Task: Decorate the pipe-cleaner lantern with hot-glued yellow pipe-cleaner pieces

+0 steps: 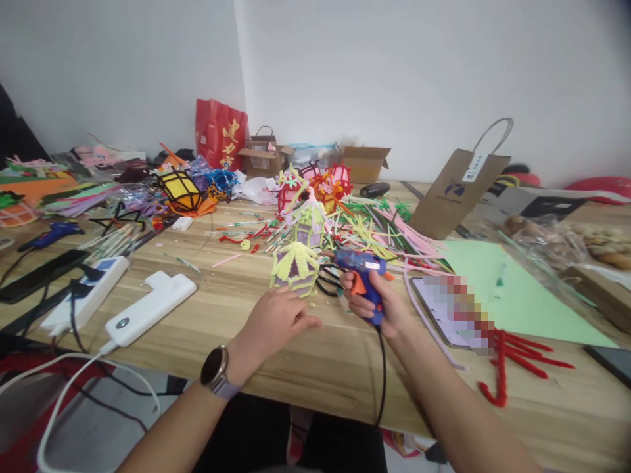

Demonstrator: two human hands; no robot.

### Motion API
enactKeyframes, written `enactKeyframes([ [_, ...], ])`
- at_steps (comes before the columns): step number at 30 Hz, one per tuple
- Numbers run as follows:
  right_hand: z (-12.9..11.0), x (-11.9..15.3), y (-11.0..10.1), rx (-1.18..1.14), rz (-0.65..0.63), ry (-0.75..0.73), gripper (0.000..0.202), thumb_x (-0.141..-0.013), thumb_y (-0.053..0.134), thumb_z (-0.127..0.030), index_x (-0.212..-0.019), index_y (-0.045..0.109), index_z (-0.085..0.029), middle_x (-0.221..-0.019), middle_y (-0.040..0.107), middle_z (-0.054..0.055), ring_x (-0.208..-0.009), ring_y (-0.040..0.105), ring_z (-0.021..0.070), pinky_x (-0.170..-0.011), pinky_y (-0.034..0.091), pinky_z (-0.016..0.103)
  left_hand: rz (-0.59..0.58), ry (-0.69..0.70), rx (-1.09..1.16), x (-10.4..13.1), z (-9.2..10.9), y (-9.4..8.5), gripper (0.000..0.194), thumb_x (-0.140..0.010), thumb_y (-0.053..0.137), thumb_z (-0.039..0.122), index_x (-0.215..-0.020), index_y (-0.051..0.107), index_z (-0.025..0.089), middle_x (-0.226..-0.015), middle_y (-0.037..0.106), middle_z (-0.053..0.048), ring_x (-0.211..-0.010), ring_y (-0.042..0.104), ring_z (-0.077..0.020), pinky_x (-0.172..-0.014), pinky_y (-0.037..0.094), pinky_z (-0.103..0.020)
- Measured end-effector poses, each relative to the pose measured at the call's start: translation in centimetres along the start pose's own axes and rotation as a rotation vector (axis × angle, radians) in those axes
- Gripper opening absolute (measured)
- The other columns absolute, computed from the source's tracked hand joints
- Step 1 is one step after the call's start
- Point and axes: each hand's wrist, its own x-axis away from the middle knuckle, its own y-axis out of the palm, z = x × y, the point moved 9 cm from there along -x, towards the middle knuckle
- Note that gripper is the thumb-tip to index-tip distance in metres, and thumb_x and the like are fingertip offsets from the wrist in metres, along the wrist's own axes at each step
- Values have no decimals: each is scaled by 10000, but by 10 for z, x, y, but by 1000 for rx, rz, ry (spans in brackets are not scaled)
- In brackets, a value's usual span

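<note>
My right hand (372,299) grips a blue hot glue gun (367,266) with an orange trigger, its nozzle pointing left. A black cord hangs from the handle. My left hand (276,322), with a watch (214,366) on the wrist, is at the near side of a small purple lantern (296,269) edged in yellow-green pipe cleaners. The left thumb sticks out to the right, while the fingertips are partly hidden against the lantern. The gun's nozzle is just right of the lantern. Directly behind stands another lantern (308,223) in purple and pale green.
Loose pipe cleaners (379,230) spread behind the hands. A phone (434,315), red pipe cleaners (517,358) and green sheet (522,289) lie at right, near a paper bag (456,190). At left are a white charger (152,309), a power strip (89,295) and another glue gun (52,235).
</note>
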Motion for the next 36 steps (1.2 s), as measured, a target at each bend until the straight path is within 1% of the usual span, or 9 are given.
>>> enactKeyframes([
  [3, -6, -2, 0, -6, 77, -48, 310, -605, 769, -300, -876, 648, -210, -882, 622, 14, -553, 418, 70, -484, 413, 205, 49, 1, -55, -2, 3, -2, 361, -901, 542, 387, -600, 557, 188, -634, 613, -29, -684, 555, -191, -649, 373, -308],
  [7, -21, 1, -6, -20, 144, -145, 469, -519, 703, -96, -959, 651, -249, -994, 649, -3, -671, 489, 95, -650, 497, 262, 340, -137, -125, 0, -7, -42, 285, -928, 493, 293, -665, 540, 193, -675, 590, -25, -714, 531, -192, -675, 377, -315],
  [9, -31, 3, -12, -23, 190, -201, 509, -525, 661, -59, -987, 648, -273, -1010, 656, -14, -665, 488, 90, -655, 502, 263, 421, -183, -123, 1, -11, -55, 222, -916, 511, 264, -706, 536, 194, -723, 602, -24, -748, 535, -192, -700, 392, -316],
  [13, -40, 4, -15, -45, 233, -258, 493, -528, 613, -43, -959, 647, -282, -985, 667, -14, -629, 467, 88, -597, 479, 247, 385, -222, -155, -6, -12, -51, 228, -823, 655, 335, -696, 528, 195, -734, 591, -18, -771, 537, -203, -716, 415, -328],
  [18, -33, 1, -13, -84, 249, -242, 387, -540, 609, -73, -888, 646, -238, -879, 650, -13, -584, 433, 83, -535, 432, 233, 555, -224, -317, -12, -6, -63, 201, -843, 619, 321, -1001, 630, 198, -1015, 571, -94, -980, 484, -266, -865, 419, -429],
  [22, -27, 1, -13, -73, 238, -220, 348, -552, 619, -90, -875, 654, -217, -927, 660, 3, -588, 431, 82, -539, 429, 236, 329, 52, -388, -38, 8, -62, 211, -836, 558, 159, -932, 715, 262, -1243, 495, -85, -1137, 385, -302, -932, 377, -502],
  [25, -21, 0, -13, -65, 229, -189, 315, -540, 618, -90, -833, 658, -199, -888, 660, 9, -587, 430, 81, -540, 424, 233, 131, 194, -552, -52, 16, -57, 149, -822, 583, 169, -826, 726, 212, -1301, 491, -104, -1194, 353, -344, -946, 357, -532],
  [28, -18, 0, -11, -67, 206, -166, 301, -532, 615, -87, -808, 656, -200, -853, 653, 5, -582, 420, 83, -523, 410, 233, 30, 317, -673, -59, 26, -50, 144, -832, 579, 172, -796, 719, 184, -1306, 514, -115, -1208, 377, -343, -965, 346, -524],
  [36, -12, -2, -4, -67, 155, -136, 203, -563, 648, -112, -750, 662, -191, -628, 565, -16, -533, 381, 86, -454, 354, 202, -86, 329, -732, -62, 32, -42, 159, -847, 527, 82, -832, 676, 135, -1234, 561, -140, -1180, 437, -325, -925, 395, -479],
])
